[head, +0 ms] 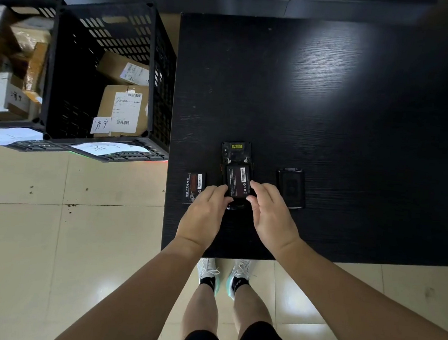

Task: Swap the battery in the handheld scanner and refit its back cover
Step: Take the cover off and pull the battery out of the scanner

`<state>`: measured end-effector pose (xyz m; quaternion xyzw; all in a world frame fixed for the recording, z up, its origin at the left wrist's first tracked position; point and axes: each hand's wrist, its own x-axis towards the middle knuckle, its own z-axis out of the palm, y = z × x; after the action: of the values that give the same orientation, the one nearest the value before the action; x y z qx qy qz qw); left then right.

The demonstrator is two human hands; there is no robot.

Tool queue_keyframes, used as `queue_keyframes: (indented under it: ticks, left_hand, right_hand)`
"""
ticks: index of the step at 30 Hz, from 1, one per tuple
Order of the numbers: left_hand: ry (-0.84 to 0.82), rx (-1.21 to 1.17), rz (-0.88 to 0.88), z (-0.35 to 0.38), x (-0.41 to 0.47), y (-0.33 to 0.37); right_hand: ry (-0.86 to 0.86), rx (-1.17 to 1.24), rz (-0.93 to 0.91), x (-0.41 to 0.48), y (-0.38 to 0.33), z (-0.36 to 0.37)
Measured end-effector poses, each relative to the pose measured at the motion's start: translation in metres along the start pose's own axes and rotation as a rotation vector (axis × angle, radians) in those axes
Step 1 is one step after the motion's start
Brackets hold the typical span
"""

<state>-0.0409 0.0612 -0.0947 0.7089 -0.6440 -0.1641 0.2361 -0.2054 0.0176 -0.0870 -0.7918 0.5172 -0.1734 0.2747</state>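
Observation:
The handheld scanner (235, 152) lies face down on the black table (331, 111), its back open. A black battery (237, 180) with a white barcode label sits in its bay. My left hand (204, 217) grips the scanner's near left side, fingertips touching the battery's edge. My right hand (270, 214) holds the near right side, with fingers on the battery's lower right corner. A second battery (193, 186) lies flat on the table left of the scanner, partly under my left fingers. The black back cover (291, 188) rests to the right, apart from both hands.
A black slatted crate (63, 74) holding cardboard parcels (122, 109) stands on the floor left of the table, with another crate behind it. The table's near edge runs just above my shoes (224, 275). The floor is pale tile.

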Motion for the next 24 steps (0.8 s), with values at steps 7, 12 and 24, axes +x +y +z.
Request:
queue_keyframes:
  ticks: [7,12,24]
  left_hand:
    - [0.006,-0.03,-0.073,0.0,-0.001,0.009]
    - [0.021,-0.039,-0.109,0.0,-0.001,0.015]
    - [0.092,-0.424,-0.675,-0.006,-0.002,0.059]
  right_hand:
    - [0.002,0.048,0.092,-0.002,-0.007,0.001]
    - [0.016,0.079,0.146,-0.004,-0.01,0.003]
    - [0.132,0.282,0.481,-0.002,-0.036,0.012]
